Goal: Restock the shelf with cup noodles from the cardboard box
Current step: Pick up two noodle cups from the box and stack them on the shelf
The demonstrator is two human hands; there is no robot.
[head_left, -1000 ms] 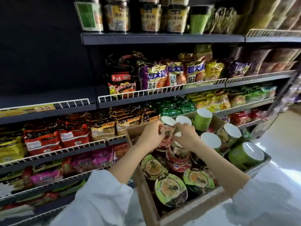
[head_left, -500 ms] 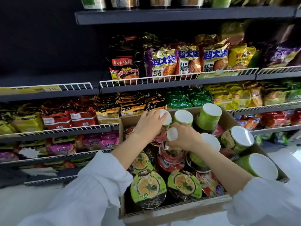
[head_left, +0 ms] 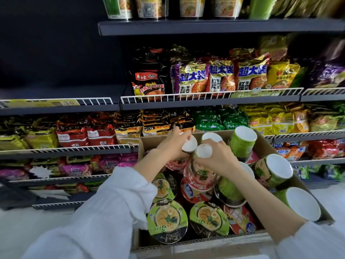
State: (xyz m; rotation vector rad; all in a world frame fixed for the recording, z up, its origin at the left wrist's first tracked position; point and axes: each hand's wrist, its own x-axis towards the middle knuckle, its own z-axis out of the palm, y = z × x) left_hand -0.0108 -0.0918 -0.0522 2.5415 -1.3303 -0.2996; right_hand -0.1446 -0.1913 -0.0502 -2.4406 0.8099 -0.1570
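Both hands are inside the cardboard box (head_left: 261,144), which sits in front of the shelving, its far wall level with the rack of bagged noodles.

Left hand (head_left: 172,144): fingers curled over the white base of an upturned red cup (head_left: 188,146), gripping it near the box's back wall. Most of that cup's body is hidden behind the hand and wrist.

Right hand (head_left: 218,157): fingers wrapped round the base end of a second red cup (head_left: 200,171), also bottom-up, tilted slightly. The two held cups sit just beside each other, bases nearly touching.

Box contents around them: green cups on the right side lying tilted with white bases showing (head_left: 242,141), (head_left: 274,170), (head_left: 300,202); two green-lidded cups at the near edge, lids up (head_left: 167,219), (head_left: 209,219); a red-lidded cup (head_left: 240,219) wedged by the right forearm. Another white base (head_left: 211,137) shows behind the right hand's fingers. Packing is tight, cups touch on all sides.

In the way: the held cups are boxed in by neighbours, and both white sleeves cross over the near row.

Shelving: wire-fronted racks (head_left: 205,95) full of bagged noodles; top shelf (head_left: 214,27) already holds upright cups (head_left: 149,6). The shelf section at upper left (head_left: 56,104) looks bare behind its wire front and price tag.
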